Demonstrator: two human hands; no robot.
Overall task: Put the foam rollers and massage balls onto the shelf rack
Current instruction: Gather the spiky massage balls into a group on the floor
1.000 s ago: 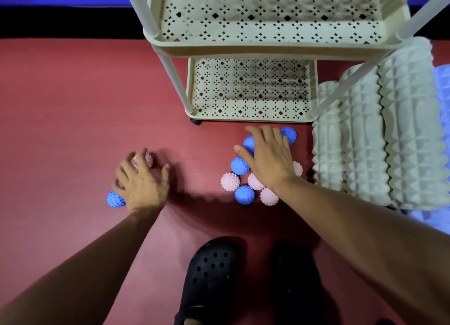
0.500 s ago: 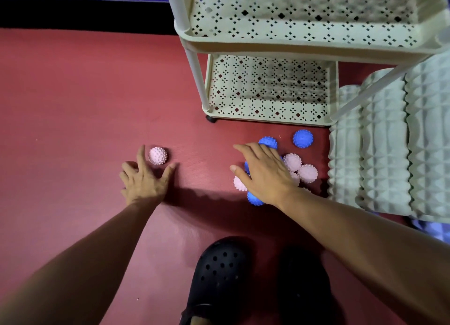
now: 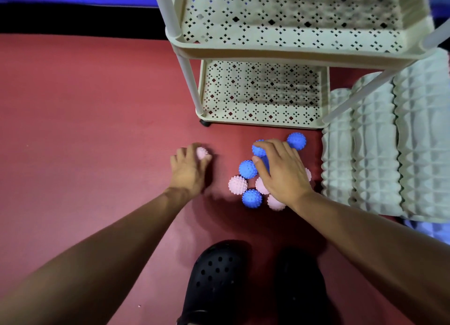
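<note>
Several spiky massage balls, blue and pink, lie clustered on the red mat (image 3: pixel 85 130) in front of the cream shelf rack (image 3: pixel 263 125). My right hand (image 3: pixel 280 173) lies over the cluster, thumb and fingers curled round a blue ball (image 3: pixel 259 150). Beside it lie another blue ball (image 3: pixel 247 169), a pink ball (image 3: pixel 238 185) and a far blue ball (image 3: pixel 296 141). My left hand (image 3: pixel 188 170), blurred, curls round a single pink ball (image 3: pixel 202 152) left of the cluster. Three pale ridged foam rollers (image 3: pixel 372 149) lie side by side at the right. Both rack trays hold nothing.
The rack's upper tray (image 3: pixel 267 55) overhangs the lower one on white posts (image 3: pixel 187 81). My black clogs (image 3: pixel 216 283) stand just behind the balls. A pale blue ridged thing (image 3: pixel 428 229) shows under the rollers at the right edge. A dark strip runs along the mat's far edge.
My left hand has moved right toward the cluster and closed round the pink ball. My right hand has curled onto a blue ball at the cluster's far side.
</note>
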